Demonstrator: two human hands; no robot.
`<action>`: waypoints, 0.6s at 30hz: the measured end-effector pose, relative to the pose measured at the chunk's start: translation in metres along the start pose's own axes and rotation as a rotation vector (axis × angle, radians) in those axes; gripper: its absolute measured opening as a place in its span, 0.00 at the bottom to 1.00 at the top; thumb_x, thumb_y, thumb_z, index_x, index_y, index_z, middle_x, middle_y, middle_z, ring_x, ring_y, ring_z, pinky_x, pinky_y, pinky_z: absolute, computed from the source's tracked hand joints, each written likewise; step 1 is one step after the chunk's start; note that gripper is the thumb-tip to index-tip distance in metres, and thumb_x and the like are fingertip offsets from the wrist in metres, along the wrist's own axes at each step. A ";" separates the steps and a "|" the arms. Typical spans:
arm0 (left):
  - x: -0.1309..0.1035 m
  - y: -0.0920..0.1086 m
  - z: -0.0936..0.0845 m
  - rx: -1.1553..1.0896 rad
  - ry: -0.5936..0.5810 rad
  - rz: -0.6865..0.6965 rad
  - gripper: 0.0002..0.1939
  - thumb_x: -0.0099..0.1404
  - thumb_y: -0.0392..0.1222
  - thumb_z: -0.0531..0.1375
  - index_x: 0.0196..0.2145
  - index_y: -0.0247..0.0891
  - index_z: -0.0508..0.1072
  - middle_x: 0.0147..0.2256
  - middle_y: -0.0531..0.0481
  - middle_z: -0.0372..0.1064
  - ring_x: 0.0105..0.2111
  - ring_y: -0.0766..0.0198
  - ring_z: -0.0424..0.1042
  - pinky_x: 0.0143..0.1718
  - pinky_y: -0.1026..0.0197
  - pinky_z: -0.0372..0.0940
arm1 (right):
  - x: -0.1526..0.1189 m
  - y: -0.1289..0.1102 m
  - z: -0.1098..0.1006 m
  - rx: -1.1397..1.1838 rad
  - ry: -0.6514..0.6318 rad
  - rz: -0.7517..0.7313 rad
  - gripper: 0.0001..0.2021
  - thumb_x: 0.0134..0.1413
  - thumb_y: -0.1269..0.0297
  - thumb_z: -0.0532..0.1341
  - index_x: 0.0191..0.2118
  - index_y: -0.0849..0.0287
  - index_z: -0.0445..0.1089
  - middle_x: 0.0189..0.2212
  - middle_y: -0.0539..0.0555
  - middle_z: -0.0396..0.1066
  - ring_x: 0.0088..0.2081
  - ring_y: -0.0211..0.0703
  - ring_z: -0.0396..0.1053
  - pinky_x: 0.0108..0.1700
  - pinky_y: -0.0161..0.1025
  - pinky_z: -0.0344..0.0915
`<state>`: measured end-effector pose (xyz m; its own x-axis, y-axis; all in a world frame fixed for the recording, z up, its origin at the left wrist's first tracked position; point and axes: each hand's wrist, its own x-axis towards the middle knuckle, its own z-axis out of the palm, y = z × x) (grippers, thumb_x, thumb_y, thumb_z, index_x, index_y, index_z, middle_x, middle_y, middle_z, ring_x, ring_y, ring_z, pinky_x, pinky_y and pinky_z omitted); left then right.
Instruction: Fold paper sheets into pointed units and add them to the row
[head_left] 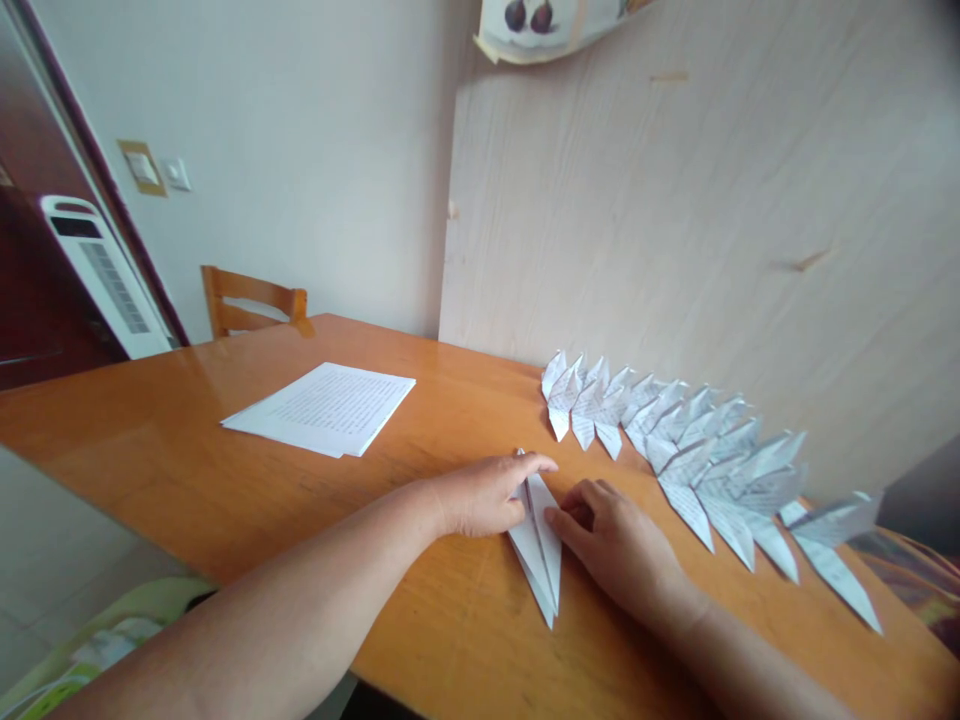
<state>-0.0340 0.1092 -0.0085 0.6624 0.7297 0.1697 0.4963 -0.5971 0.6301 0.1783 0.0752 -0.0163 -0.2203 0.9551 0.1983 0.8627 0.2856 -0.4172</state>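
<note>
- A long, thin, pointed piece of folded white paper is lying on the shiny orange-brown wooden table, between the two hands.
- The left hand is reaching over its top part, with the finger and thumb apart; it is touching the paper, not squeezing it.
- The right hand is curling its fingers, and its thumb is touching the paper's side. I cannot tell if it is pinching.
- The hands look like they are making or pressing a fold.
- Pressing more would be calling for gentle fingers and neat edges.
- A flat pile of white sheets with writing is lying farther off, and many pointy folded white paper shapes are standing in rows to the right.
</note>
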 end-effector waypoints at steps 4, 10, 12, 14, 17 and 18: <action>0.001 -0.001 -0.001 0.076 0.079 -0.007 0.34 0.56 0.29 0.57 0.61 0.39 0.61 0.61 0.41 0.63 0.61 0.53 0.62 0.62 0.54 0.57 | -0.003 -0.005 0.001 -0.015 0.004 0.004 0.08 0.59 0.59 0.60 0.32 0.55 0.70 0.30 0.52 0.71 0.32 0.44 0.69 0.32 0.38 0.58; -0.001 -0.003 -0.008 0.252 0.223 -0.219 0.17 0.55 0.43 0.64 0.43 0.41 0.68 0.46 0.44 0.67 0.51 0.48 0.66 0.53 0.50 0.63 | -0.006 -0.008 0.002 -0.038 0.033 -0.009 0.07 0.60 0.60 0.61 0.32 0.55 0.69 0.31 0.52 0.70 0.34 0.45 0.68 0.34 0.39 0.58; -0.003 -0.003 -0.010 0.286 0.208 -0.300 0.15 0.55 0.50 0.65 0.36 0.41 0.67 0.42 0.45 0.65 0.48 0.48 0.66 0.49 0.50 0.64 | -0.006 -0.008 0.002 -0.037 0.035 -0.012 0.07 0.60 0.60 0.61 0.32 0.55 0.68 0.31 0.51 0.70 0.34 0.45 0.68 0.35 0.39 0.58; -0.004 -0.003 -0.010 0.301 0.182 -0.324 0.16 0.54 0.53 0.65 0.31 0.41 0.67 0.40 0.46 0.64 0.46 0.49 0.66 0.47 0.51 0.64 | -0.006 -0.009 0.002 -0.033 0.041 -0.013 0.07 0.60 0.60 0.61 0.32 0.55 0.68 0.31 0.51 0.70 0.35 0.45 0.68 0.35 0.39 0.58; -0.004 -0.002 -0.008 0.288 0.173 -0.330 0.17 0.52 0.54 0.67 0.30 0.41 0.68 0.39 0.47 0.64 0.46 0.49 0.65 0.45 0.53 0.63 | -0.006 -0.010 0.002 -0.028 0.044 -0.014 0.07 0.60 0.60 0.60 0.33 0.55 0.69 0.31 0.52 0.70 0.35 0.45 0.69 0.36 0.39 0.59; -0.003 -0.002 -0.007 0.277 0.178 -0.336 0.17 0.52 0.53 0.68 0.29 0.41 0.68 0.39 0.47 0.65 0.45 0.50 0.65 0.45 0.54 0.62 | -0.006 -0.009 0.002 -0.026 0.044 -0.016 0.07 0.60 0.60 0.60 0.33 0.55 0.69 0.31 0.52 0.70 0.35 0.45 0.69 0.36 0.39 0.59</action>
<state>-0.0412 0.1103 -0.0054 0.3446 0.9292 0.1337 0.8138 -0.3667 0.4509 0.1710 0.0667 -0.0151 -0.2141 0.9460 0.2434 0.8711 0.2977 -0.3907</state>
